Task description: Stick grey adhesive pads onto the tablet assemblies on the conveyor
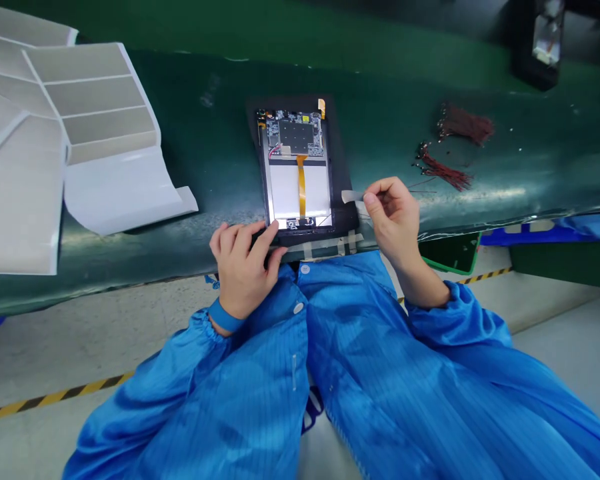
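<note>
Your left hand [240, 267] clamps the near corner of the opened tablet [300, 173] at 12 o'clock on the green belt [205, 133], while your right hand [393, 217] pinches a tape strip [353, 196] at its 3 o'clock edge, not yet stuck down, with spare strips [325, 245] on the belt's lip and red wires [450, 173] farther off at 2 o'clock.

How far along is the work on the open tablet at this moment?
Done: the tablet lies open on the green belt, its board and orange flex cable exposed. In hand: the left hand steadies its lower edge; the right hand pinches a tape strip beside it. Left: that strip is not yet stuck on, and more strips wait at the belt's edge.
</note>
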A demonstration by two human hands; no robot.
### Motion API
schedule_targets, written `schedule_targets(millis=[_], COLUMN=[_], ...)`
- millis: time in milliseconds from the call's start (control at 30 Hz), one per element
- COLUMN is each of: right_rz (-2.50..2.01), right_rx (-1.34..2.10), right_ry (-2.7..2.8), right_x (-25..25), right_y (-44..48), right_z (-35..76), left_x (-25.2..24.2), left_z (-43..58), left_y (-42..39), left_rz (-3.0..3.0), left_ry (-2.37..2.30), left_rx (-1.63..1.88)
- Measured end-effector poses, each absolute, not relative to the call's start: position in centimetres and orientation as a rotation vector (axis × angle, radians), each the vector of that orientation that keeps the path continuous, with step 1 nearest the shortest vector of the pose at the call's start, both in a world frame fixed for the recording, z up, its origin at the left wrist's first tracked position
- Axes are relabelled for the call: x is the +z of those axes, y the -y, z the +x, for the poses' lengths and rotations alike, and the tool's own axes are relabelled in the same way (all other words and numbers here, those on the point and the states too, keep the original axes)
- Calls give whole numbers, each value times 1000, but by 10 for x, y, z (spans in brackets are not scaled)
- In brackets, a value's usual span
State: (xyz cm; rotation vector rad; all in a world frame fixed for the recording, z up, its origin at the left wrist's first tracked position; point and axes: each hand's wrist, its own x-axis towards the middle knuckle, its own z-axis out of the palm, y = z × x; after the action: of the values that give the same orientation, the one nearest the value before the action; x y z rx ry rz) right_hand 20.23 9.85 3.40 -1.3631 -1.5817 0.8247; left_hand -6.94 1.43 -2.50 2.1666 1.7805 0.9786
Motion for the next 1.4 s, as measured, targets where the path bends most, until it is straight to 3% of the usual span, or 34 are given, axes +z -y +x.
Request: schedule_targets(millis=[267,700,1400], right_rz=[-1400,-1541,-1607], right_rx=[986,1146,1018], right_ry=[1489,1593,1696], right_x=[57,48,35], right_y=[-93,-81,-79], right_z=[193,162,133], left_x=[-21,-16,-13], left_z=[-65,-76,-69], left_y=[-14,-18,-33], left_rz=[2222,2210,2451], left_ry=[-1754,-1619,-1455], left_rx=[981,1091,976])
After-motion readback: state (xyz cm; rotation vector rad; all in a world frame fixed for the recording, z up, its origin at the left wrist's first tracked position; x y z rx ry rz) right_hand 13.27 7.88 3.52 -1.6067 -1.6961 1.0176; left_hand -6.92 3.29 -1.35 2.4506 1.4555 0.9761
